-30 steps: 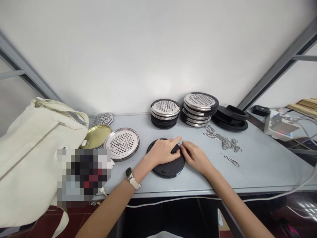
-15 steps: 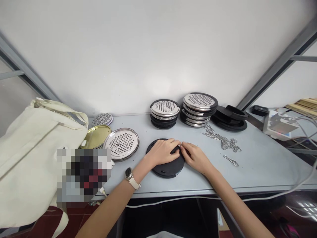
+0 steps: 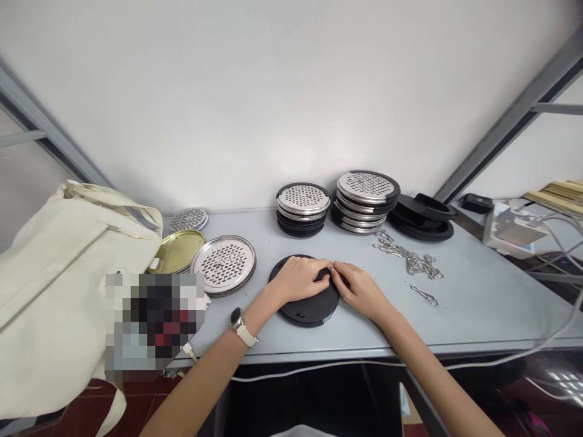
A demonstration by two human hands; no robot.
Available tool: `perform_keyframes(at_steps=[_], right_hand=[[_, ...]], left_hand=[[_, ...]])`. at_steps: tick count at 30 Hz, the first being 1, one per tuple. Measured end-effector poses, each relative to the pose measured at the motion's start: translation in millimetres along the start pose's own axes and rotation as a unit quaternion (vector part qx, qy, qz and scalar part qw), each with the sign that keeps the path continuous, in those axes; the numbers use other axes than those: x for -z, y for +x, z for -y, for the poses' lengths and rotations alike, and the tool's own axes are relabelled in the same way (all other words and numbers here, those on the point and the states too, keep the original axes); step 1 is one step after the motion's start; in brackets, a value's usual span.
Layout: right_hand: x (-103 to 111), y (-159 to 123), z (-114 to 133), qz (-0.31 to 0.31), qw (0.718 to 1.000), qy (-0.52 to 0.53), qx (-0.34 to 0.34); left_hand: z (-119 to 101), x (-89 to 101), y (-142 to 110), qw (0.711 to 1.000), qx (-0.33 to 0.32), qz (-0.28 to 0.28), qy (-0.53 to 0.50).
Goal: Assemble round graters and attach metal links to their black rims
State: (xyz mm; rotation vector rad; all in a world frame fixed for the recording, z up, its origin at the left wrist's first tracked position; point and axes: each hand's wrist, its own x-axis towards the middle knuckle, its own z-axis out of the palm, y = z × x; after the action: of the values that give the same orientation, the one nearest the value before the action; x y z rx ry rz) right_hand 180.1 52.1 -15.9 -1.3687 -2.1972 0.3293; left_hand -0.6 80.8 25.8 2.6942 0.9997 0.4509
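Observation:
A round black disc (image 3: 314, 309) lies flat on the grey table in front of me, with a small hole near its front edge. My left hand (image 3: 300, 279) lies across its top, fingers bent toward the right rim and thumb tucked in. At that rim my right hand (image 3: 357, 288) is closed in a pinch, its fingertips meeting those of the left. What sits between the fingertips is too small and covered to make out. Metal snap hooks (image 3: 412, 261) lie in a loose heap right of my hands, and one single hook (image 3: 424, 295) lies nearer.
Behind the disc stand two stacks of round graters, a lower stack (image 3: 303, 209) and a taller stack (image 3: 367, 200). Black dishes (image 3: 421, 218) lie right of them. Leftward are a metal grater plate (image 3: 224, 264), gold-coloured lids (image 3: 182, 250) and a cream bag (image 3: 68, 291). A white cable (image 3: 319, 368) runs along the front.
Both hands stay at the disc's right rim in nearly the same pose. The small silvery bit visible between the fingertips earlier is now mostly covered.

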Motion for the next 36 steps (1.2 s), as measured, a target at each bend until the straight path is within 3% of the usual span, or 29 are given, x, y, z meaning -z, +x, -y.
perform_keyframes(at_steps=[14, 21, 29, 36], right_hand=[[-1.5, 0.2, 2.5, -0.017, 1.0, -0.01, 0.0], [-2.5, 1.5, 2.7, -0.02, 1.0, -0.016, -0.014], [-3.0, 3.7, 1.0, -0.02, 1.0, -0.012, -0.004], [-3.1, 4.0, 0.2, -0.009, 1.0, -0.015, 0.003]], left_hand=[[3.3, -3.7, 0.6, 0.999, 0.014, 0.004, 0.03], [3.5, -8.5, 0.5, 0.996, 0.066, -0.029, 0.06], [3.2, -5.6, 0.1, 0.998, 0.024, 0.004, 0.05], [3.2, -7.0, -2.0, 0.998, 0.003, -0.012, 0.062]])
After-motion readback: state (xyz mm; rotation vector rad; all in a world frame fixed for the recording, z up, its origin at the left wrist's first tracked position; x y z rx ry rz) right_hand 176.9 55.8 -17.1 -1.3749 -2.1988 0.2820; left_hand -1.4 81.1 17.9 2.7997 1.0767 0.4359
